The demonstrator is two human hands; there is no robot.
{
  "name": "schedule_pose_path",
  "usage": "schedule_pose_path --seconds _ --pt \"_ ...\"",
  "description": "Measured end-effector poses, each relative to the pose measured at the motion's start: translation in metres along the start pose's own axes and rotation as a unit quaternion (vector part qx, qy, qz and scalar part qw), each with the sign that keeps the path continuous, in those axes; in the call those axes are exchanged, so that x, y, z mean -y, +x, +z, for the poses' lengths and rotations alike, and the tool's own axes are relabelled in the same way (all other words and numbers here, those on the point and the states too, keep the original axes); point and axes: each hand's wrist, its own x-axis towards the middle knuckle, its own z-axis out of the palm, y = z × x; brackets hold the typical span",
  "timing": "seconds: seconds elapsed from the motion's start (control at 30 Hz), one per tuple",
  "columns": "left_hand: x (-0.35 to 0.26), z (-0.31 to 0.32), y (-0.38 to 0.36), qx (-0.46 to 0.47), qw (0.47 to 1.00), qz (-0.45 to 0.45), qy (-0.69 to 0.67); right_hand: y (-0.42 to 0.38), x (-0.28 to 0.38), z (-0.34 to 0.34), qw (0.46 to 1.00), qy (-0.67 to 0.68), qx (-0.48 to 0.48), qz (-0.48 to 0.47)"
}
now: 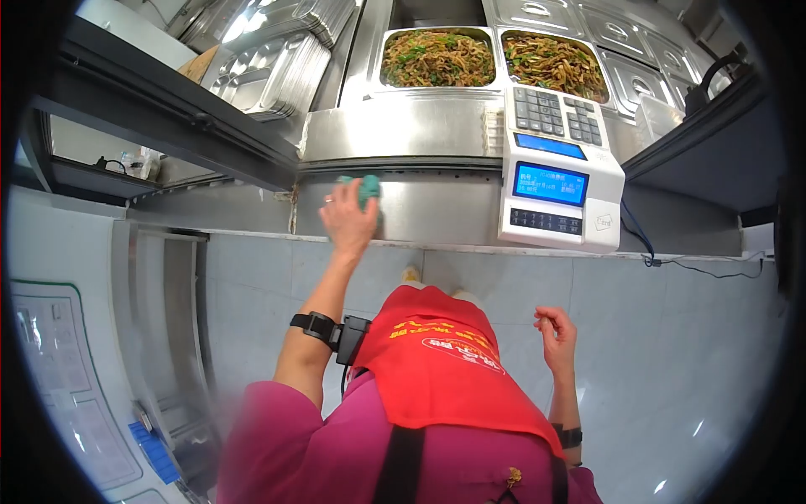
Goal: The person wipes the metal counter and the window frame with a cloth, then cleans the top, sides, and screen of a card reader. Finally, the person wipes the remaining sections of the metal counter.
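My left hand (348,220) presses a green cloth (369,191) onto the steel counter ledge (437,206), near its left seam. Fingers are bent over the cloth and hide part of it. Away from the counter, my right hand (558,340) hangs in the air over the floor to the right of the red apron (445,361). Its fingers are loosely curled in, and I see nothing in them. A white card-payment terminal (554,181) with keypad and lit blue screens stands on the counter, right of the cloth.
Behind the ledge sit two steel pans of cooked food, a left pan (441,59) and a right pan (558,65), beside lidded pans (617,34). Stacked metal trays (273,76) stand at left. A dark frame bar (168,109) crosses the left side. Cables (642,235) hang by the terminal.
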Motion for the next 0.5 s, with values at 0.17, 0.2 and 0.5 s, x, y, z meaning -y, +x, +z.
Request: schedule_pose_path --seconds 0.17,0.2,0.5 --pt "0.047 0.024 0.006 -0.085 0.985 -0.09 0.12 -0.012 -0.001 -0.012 1.0 -0.008 -0.026 0.006" --pt "0.038 0.024 0.006 -0.055 0.992 -0.075 0.089 -0.016 -0.002 -0.013 0.999 -0.009 -0.03 0.009" --pt "-0.139 0.026 -0.017 0.055 0.977 0.154 -0.135 -0.028 -0.005 -0.012 0.998 0.0 -0.053 0.013"
